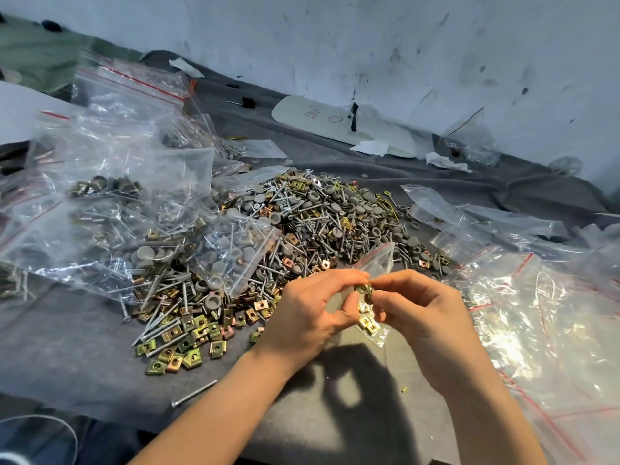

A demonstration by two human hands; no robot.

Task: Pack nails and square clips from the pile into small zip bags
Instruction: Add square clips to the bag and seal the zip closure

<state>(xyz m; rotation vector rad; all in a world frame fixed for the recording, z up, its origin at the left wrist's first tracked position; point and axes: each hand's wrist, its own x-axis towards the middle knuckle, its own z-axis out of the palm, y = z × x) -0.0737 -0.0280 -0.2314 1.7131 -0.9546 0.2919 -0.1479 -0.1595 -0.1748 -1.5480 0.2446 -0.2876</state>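
A big pile (315, 216) of screw-like nails, grey caps and brass square clips covers the middle of the grey cloth. More square clips (188, 344) lie spread at its near left. My left hand (312, 313) pinches a small clear zip bag (377, 263) with a red strip at its mouth. Several clips sit in the bag's bottom (369, 325). My right hand (419, 307) pinches a brass square clip (364, 289) at the bag's mouth, fingertips meeting the left hand's.
Filled zip bags (134, 209) are heaped to the left of the pile. Empty clear bags (543, 317) with red strips lie on the right. A single nail (194, 393) rests near the table's front edge. A scuffed white wall (402, 45) stands behind.
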